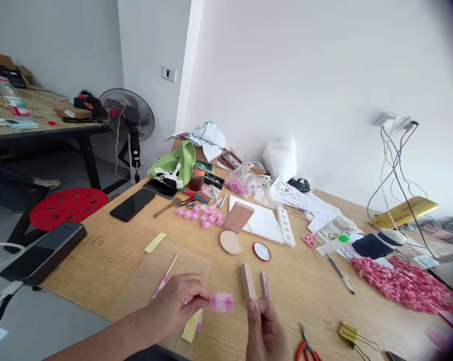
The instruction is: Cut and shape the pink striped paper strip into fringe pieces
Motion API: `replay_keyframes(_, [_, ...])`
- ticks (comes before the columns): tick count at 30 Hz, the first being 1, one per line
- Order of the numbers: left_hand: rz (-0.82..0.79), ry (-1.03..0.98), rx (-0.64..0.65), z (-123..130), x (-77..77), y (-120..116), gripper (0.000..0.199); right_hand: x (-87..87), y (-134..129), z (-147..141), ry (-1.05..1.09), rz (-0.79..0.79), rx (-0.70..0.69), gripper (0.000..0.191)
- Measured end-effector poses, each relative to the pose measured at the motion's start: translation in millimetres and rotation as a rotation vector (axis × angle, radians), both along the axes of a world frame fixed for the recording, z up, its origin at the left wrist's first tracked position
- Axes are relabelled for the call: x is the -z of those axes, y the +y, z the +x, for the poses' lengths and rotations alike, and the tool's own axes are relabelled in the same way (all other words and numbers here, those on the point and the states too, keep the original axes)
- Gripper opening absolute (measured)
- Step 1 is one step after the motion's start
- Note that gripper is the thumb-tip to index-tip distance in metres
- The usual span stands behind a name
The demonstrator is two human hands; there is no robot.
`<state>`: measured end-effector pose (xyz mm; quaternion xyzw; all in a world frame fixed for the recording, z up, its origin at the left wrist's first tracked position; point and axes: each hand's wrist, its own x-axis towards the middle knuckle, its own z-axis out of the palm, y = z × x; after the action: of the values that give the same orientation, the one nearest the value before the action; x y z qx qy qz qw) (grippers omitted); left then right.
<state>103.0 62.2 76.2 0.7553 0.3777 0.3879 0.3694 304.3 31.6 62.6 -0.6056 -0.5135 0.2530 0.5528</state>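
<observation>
My left hand (pixel 183 301) is closed in a pinch on the end of a fuzzy pink-and-white chenille piece (pixel 221 302), held just above the table. Facing it, my right hand (pixel 266 328) is closed, thumb against forefinger; what it grips is too small or hidden to make out. Beyond those fingertips are a narrow wooden block (pixel 248 281) and a slim pink-and-white tool (pixel 265 284). Under my left hand lies a clear sheet (pixel 136 288), with a yellow strip (pixel 191 327) and a thin stick wrapped in pink (pixel 166 278).
Red-handled pliers (pixel 305 346) and a gold binder clip (pixel 349 333) lie at the right front. Farther back are pink fuzzy pieces (pixel 207 216), a round wooden disc (pixel 230 242) and a red-rimmed lid (pixel 262 251). A black power bank (pixel 43 253) sits at the left edge.
</observation>
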Motion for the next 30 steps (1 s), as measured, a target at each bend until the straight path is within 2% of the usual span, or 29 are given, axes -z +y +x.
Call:
replay_keyframes(4, [-0.039,0.016,-0.006,0,-0.1,1,0.022,-2.0,-1,-5,-0.044,0.033,0.055,0.046])
replay_keyframes(9, [-0.176,0.021,-0.028,3,-5.0,1,0.023,-6.6,-4,-14,-0.12,0.107,0.12,0.046])
replay_keyframes(14, [-0.303,0.036,-0.088,3,-9.1,4,0.016,-6.9,-2,12,-0.16,0.048,0.057,0.044])
replay_keyframes(17, [-0.451,0.017,-0.16,-4,-4.8,9,0.013,-11.3,-2,33,-0.083,-0.062,0.174,0.044])
replay_keyframes(20, [-0.567,-0.048,-0.164,-12,1.8,14,0.021,-15.3,-4,41,0.005,-0.104,0.217,0.045])
replay_keyframes(23, [-0.617,-0.083,-0.145,-14,6.0,17,0.025,-12.7,-4,32,0.095,-0.121,0.155,0.044])
replay_keyframes(30, [-0.698,-0.092,-0.094,-4,4.2,16,0.027,11.8,6,-7,0.324,-0.195,-0.098,0.034])
